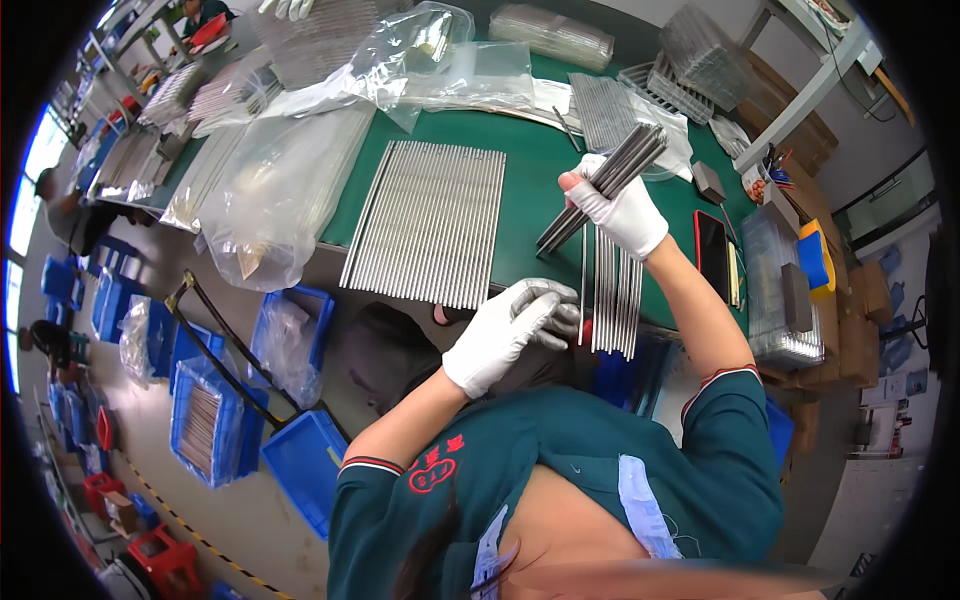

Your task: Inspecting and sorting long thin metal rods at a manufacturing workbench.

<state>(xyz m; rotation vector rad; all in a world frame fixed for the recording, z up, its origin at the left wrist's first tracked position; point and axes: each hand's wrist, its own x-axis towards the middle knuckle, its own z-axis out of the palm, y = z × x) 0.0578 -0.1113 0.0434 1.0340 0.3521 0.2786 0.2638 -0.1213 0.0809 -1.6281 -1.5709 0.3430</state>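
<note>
My right hand [625, 215], in a white glove with the thumb tip bare, grips a bundle of thin grey metal rods [640, 150]. The bundle tilts over the green table. Beneath that hand lies a smaller group of rods [617, 300], their ends past the table's near edge, with one rod [584, 290] slightly apart on their left. My left hand [508, 335], also gloved, is at the near edge with its fingers loosely bent; nothing shows in it. To its upper left, a wide row of shiny rods [430, 225] lies side by side.
Clear plastic bags [265, 200] cover stacks at the left; more bags [430, 60] lie at the back. A phone [711, 255] and a small grey block [708, 183] are at the right, beside clear trays [775, 280]. Blue bins [305, 465] stand on the floor at the left.
</note>
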